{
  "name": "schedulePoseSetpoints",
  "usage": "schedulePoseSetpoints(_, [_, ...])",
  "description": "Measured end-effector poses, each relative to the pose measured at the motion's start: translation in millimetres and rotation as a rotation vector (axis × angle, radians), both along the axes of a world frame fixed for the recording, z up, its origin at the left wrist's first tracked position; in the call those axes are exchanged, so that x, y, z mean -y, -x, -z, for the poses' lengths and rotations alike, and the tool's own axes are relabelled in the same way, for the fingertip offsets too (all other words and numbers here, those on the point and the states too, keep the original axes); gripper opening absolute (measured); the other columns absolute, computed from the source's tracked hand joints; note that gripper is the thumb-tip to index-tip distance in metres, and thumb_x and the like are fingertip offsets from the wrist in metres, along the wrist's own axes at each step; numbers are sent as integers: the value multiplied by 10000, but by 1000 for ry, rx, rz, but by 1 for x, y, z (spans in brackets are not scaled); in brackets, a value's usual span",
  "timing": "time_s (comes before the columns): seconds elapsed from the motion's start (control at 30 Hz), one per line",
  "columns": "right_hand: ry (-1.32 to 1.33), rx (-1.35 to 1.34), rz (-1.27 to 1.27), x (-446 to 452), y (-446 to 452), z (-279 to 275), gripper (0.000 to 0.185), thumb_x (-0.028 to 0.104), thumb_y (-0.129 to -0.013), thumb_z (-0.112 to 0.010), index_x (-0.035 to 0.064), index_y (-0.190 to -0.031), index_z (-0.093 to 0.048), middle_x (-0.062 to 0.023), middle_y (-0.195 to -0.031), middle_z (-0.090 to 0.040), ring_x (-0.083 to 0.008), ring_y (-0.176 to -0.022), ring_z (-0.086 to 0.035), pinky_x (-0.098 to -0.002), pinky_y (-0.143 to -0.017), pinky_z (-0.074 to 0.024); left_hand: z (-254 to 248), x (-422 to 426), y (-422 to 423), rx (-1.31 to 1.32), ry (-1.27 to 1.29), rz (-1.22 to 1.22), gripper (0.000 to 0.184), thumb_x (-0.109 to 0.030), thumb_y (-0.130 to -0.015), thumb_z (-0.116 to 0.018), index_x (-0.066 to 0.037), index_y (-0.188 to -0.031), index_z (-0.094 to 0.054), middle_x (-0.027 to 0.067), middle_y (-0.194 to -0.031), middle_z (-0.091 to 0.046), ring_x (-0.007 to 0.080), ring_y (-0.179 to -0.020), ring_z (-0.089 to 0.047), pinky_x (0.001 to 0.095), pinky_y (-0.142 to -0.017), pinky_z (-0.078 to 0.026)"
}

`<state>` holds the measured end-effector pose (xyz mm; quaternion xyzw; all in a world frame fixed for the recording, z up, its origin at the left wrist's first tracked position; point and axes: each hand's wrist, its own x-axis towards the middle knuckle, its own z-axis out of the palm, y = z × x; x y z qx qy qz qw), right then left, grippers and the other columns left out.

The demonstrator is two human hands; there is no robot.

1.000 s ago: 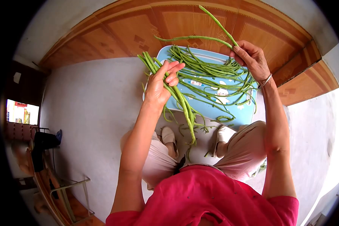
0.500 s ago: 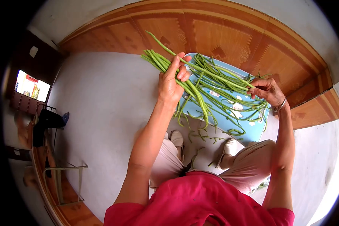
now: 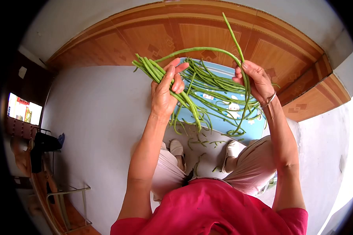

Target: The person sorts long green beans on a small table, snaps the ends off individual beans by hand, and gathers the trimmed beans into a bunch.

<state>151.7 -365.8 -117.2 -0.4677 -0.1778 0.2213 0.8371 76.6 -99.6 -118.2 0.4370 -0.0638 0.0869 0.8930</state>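
My left hand [image 3: 164, 94] is closed around a bunch of green long beans [image 3: 192, 105], whose even ends stick out at its upper left and whose tails hang below. My right hand [image 3: 257, 80] pinches long beans: one long bean [image 3: 233, 37] points up from the fingers, and strands droop beneath them. Another long bean [image 3: 200, 49] arches between both hands. Behind and below them, a pile of long beans [image 3: 213, 80] lies on a light blue tabletop [image 3: 255, 129] with white rabbit pictures.
Snapped bean pieces [image 3: 200, 141] litter the grey floor [image 3: 94, 129] near my shoes [image 3: 176, 148]. Wood-patterned wall panelling [image 3: 208, 35] stands just behind the blue tabletop. At the far left are a metal-framed seat [image 3: 70, 192] and a person's dark-clothed leg [image 3: 47, 147].
My right hand has risen and moved left, lifting long beans off the pile, and one bean now arches between my hands. My left hand still grips the bunch.
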Motion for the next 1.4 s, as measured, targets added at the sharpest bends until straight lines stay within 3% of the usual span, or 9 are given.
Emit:
schedulePoseSetpoints(0.17, [-101, -78, -50, -29, 7, 0, 222, 204, -926, -578, 33, -1059, -625, -52, -973, -662, -84, -824, -576, -221, -701, -479, 0, 29, 10, -41, -152, 163, 227, -134, -927, -560, 16, -1090, -608, 134, -1034, -642, 33, -533, -380, 197, -501, -335])
schedulePoseSetpoints(0.33, [-62, -146, 37, -57, 23, -6, 229, 223, -917, -594, 32, -1035, -639, -55, -972, -668, -86, -710, -577, -225, -618, -524, 4, 51, 16, -81, -258, 173, 130, -83, -885, -622, 16, -969, -626, 48, -788, -631, 36, -507, -398, 205, -472, -333])
schedulePoseSetpoints(0.5, [-8, -194, 168, -73, 23, 0, 220, 232, -907, -605, 36, -971, -682, 8, -838, -646, -57, -645, -506, -220, -529, -466, 8, 54, 15, -77, -336, 177, 67, -43, -868, -632, -1, -899, -591, -1, -658, -554, 36, -497, -407, 205, -451, -313])
schedulePoseSetpoints(0.67, [-23, -209, 215, -81, 18, 8, 213, 194, -909, -595, 7, -958, -685, 1, -779, -644, -50, -606, -483, -210, -506, -430, 5, 51, 16, -93, -478, 166, 203, 63, -791, -652, -31, -965, -606, 20, -882, -618, 19, -558, -438, 201, -463, -343])
schedulePoseSetpoints(0.73, [-46, -196, 224, -86, 20, 6, 204, 173, -911, -589, -1, -964, -681, -47, -846, -681, -46, -620, -487, -210, -510, -426, 6, 52, 16, -36, -606, 135, 188, 57, -791, -645, -19, -961, -621, 8, -786, -605, 17, -532, -414, 188, -458, -313])
schedulePoseSetpoints(0.83, [1, -78, 208, -85, 17, 7, 273, 208, -925, -576, -26, -1048, -640, -94, -978, -679, -118, -797, -626, -253, -726, -515, 2, 50, 16, 13, -628, 75, 222, 94, -782, -606, -1, -980, -640, -4, -747, -607, 2, -524, -389, 168, -474, -287])
schedulePoseSetpoints(1.0, [170, 103, 243, -76, 26, -14, 321, 243, -952, -532, -20, -1111, -620, -28, -913, -665, -66, -691, -530, -197, -667, -481, -5, 38, 16, 21, -440, -22, 237, 81, -792, -627, 31, -1023, -621, 13, -793, -626, -5, -552, -395, 169, -485, -303])
schedulePoseSetpoints(1.3, [-296, 27, 60, -43, 20, -40, 264, 219, -966, -502, -21, -1023, -596, 39, -665, -439, -31, -534, -347, -171, -456, -306, -16, 21, 11, -77, -390, -249, 240, -56, -837, -672, 41, -1044, -599, 46, -859, -627, 30, -487, -370, 207, -452, -290])
schedulePoseSetpoints(1.4, [-498, 79, 82, -27, 5, -37, 251, 203, -976, -477, -27, -1007, -572, 39, -638, -393, -26, -496, -288, -163, -402, -247, -21, 12, 9, -97, -367, -319, 206, -95, -847, -676, 37, -995, -622, -23, -638, -505, 31, -458, -328, 217, -435, -257])
